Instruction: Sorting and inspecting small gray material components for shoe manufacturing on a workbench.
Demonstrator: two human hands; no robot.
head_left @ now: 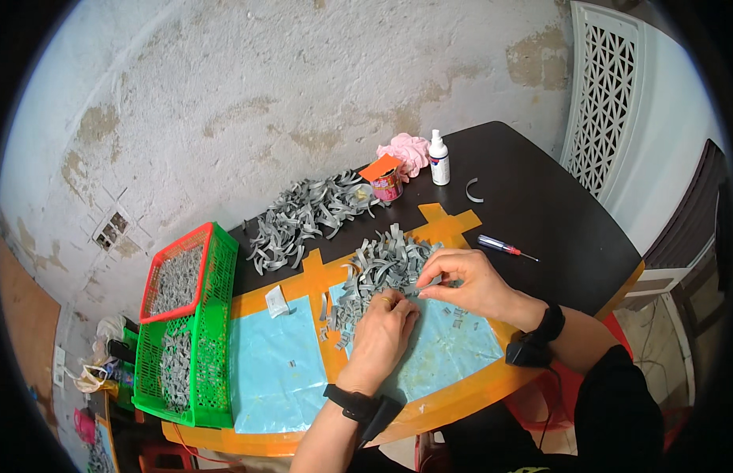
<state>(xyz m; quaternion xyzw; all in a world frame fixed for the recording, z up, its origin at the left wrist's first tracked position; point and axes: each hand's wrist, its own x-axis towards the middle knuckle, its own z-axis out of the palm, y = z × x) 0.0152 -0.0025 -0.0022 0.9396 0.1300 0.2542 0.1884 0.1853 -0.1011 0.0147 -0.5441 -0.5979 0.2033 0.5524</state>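
Both my hands work close together at the near right edge of a heap of grey curved plastic pieces [380, 266]. My left hand [382, 335] is closed, its fingers curled inward and a ring on one of them. Whatever those fingers hold is hidden. Just to the right, my right hand [473, 282] pinches thumb and forefinger together, with a bit of grey at the tips too small to name. Under the hands lies a light blue sheet [429, 366], taped down with orange tape [315, 272]. Small grey scraps [458, 318] are scattered on it.
A larger heap of grey strips [303, 217] lies by the wall. At left, a green basket [212, 378] and a red-rimmed basket [145, 296] hold small grey pieces. A screwdriver [500, 245], white bottle [440, 163], can [388, 189] and pink cloth [410, 152] stand or lie farther back.
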